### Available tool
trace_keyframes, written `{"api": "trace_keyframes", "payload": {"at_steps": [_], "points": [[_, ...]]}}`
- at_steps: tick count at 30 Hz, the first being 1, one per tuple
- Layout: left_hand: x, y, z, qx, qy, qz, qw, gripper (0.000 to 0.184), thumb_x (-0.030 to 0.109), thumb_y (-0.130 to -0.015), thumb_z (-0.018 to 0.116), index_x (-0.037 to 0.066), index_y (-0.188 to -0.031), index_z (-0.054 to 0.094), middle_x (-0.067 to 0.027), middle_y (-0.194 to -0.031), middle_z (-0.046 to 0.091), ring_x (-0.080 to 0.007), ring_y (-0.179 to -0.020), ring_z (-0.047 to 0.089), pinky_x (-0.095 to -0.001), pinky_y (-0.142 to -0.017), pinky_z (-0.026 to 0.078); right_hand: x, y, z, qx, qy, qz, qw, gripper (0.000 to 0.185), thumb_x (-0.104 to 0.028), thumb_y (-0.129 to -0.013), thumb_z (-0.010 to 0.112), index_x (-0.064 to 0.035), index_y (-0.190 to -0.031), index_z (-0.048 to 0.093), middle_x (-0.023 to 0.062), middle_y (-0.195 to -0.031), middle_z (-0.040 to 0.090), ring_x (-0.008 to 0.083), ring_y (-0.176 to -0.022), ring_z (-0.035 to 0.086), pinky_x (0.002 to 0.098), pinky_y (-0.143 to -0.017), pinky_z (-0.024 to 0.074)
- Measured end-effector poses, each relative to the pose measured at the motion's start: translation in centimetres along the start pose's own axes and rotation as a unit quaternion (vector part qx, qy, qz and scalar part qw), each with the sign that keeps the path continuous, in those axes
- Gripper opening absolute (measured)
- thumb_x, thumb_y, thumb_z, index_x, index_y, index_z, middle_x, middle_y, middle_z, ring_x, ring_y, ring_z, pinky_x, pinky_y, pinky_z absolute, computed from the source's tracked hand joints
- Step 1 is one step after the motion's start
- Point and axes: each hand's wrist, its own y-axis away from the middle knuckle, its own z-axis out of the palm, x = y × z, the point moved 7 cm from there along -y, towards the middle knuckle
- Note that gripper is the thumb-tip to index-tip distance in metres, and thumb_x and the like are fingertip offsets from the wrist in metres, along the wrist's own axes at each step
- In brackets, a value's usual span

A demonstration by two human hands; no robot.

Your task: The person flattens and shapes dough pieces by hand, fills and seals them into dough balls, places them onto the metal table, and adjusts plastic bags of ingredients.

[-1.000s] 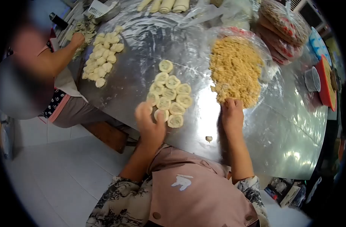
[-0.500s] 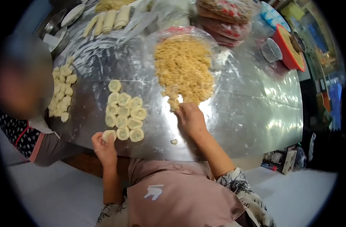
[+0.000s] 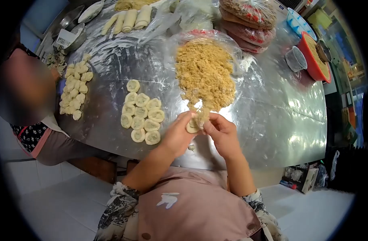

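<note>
Pale dough [image 3: 191, 126], one small round, sat clamped in the left hand [image 3: 179, 135] over the steel table [image 3: 268, 132]; the right hand [image 3: 223, 134], close together with it, pressed yellow crumbs [image 3: 201, 119] there. Beyond lay a crumbly mound [image 3: 204, 72]. Farther off, a clear tub [image 3: 296, 59], contents unclear, neighboured a red bowl [image 3: 311, 66] holding something tan.
</note>
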Motion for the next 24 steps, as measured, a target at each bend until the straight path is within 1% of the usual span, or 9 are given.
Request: {"api": "trace_keyframes", "payload": {"at_steps": [3,7,11,13,14,17,20,23,24], "points": [[-0.2,-0.1,0.9,-0.039,-0.010,0.002,0.999,0.034,0.020,-0.098,0.038,-0.001,-0.125,0.038,-0.0117,-0.118,0.050,-0.0209,-0.110,0.050,-0.0369,-0.096,0.039,-1.4,0.7,0.6,0.025,0.197,-0.198,0.960,0.020,-0.006,-0.084,0.063,0.0007,-0.103,0.062,0.0076,-0.090,0.060,0.0139,-0.075,0.059,0.0242,-0.068,0.0489],[-0.6,0.1,0.2,-0.010,-0.058,0.010,0.998,0.036,0.021,-0.098,0.040,-0.001,-0.127,0.038,-0.0117,-0.116,0.051,-0.0205,-0.109,0.051,-0.0371,-0.095,0.040,-1.6,0.8,1.1,0.049,0.254,-0.210,0.943,0.023,-0.003,-0.079,0.067,-0.0001,-0.102,0.062,0.0091,-0.091,0.060,0.0133,-0.075,0.059,0.0242,-0.066,0.0491],[-0.2,0.2,-0.7,0.034,-0.155,-0.019,0.987,0.036,0.017,-0.097,0.043,0.000,-0.129,0.038,-0.0098,-0.112,0.054,-0.0170,-0.102,0.055,-0.0318,-0.089,0.044,-1.3,0.3,1.0,0.042,0.200,-0.151,0.967,0.031,-0.003,-0.077,0.069,-0.0036,-0.107,0.061,0.0084,-0.092,0.058,0.0134,-0.074,0.059,0.0256,-0.066,0.0498],[0.6,0.5,-0.5,0.031,-0.273,0.007,0.961,0.036,0.015,-0.097,0.044,0.002,-0.129,0.037,-0.0083,-0.110,0.055,-0.0144,-0.099,0.055,-0.0280,-0.086,0.045,-1.6,0.4,0.7,0.033,0.149,-0.120,0.981,0.035,-0.004,-0.076,0.071,-0.0052,-0.109,0.060,0.0083,-0.094,0.058,0.0135,-0.074,0.059,0.0263,-0.065,0.0501],[0.9,0.6,-0.4,0.029,-0.330,0.019,0.943,0.036,0.014,-0.097,0.045,0.002,-0.130,0.037,-0.0075,-0.110,0.055,-0.0131,-0.098,0.055,-0.0262,-0.085,0.046,-2.3,0.5,0.7,0.023,0.195,-0.136,0.971,0.036,-0.003,-0.075,0.071,-0.0052,-0.109,0.060,0.0082,-0.099,0.058,0.0148,-0.075,0.060,0.0271,-0.066,0.0506],[0.6,0.1,-1.6,-0.010,-0.375,0.065,0.925,0.035,0.013,-0.096,0.046,0.004,-0.130,0.039,-0.0057,-0.112,0.053,-0.0104,-0.098,0.053,-0.0229,-0.085,0.045,-2.6,0.2,1.1,-0.045,0.296,-0.181,0.937,0.033,-0.002,-0.075,0.070,-0.0043,-0.107,0.061,0.0088,-0.096,0.060,0.0185,-0.076,0.061,0.0271,-0.066,0.0506],[0.3,0.4,-2.1,0.013,-0.292,0.003,0.956,0.037,0.013,-0.096,0.046,0.003,-0.131,0.039,-0.0061,-0.118,0.051,-0.0109,-0.103,0.052,-0.0244,-0.087,0.044,-3.2,0.8,1.6,-0.034,0.334,-0.247,0.909,0.031,0.001,-0.075,0.068,-0.0042,-0.105,0.062,0.0100,-0.090,0.062,0.0224,-0.078,0.061,0.0279,-0.067,0.0508],[0.7,0.9,-0.6,-0.050,-0.191,0.024,0.980,0.040,0.013,-0.096,0.046,0.002,-0.133,0.037,-0.0061,-0.123,0.048,-0.0109,-0.107,0.050,-0.0255,-0.090,0.042,-4.0,1.6,2.0,0.052,0.356,-0.311,0.880,0.028,0.003,-0.075,0.067,-0.0047,-0.102,0.064,0.0116,-0.088,0.064,0.0241,-0.080,0.062,0.0295,-0.068,0.0511],[0.6,0.9,-0.8,-0.040,-0.195,0.039,0.979,0.040,0.013,-0.096,0.047,0.001,-0.133,0.037,-0.0051,-0.120,0.050,-0.0104,-0.106,0.049,-0.0246,-0.090,0.042,-4.0,1.9,2.4,0.052,0.373,-0.327,0.867,0.028,0.003,-0.075,0.066,-0.0050,-0.102,0.064,0.0118,-0.089,0.064,0.0242,-0.079,0.062,0.0300,-0.068,0.0512]]}}
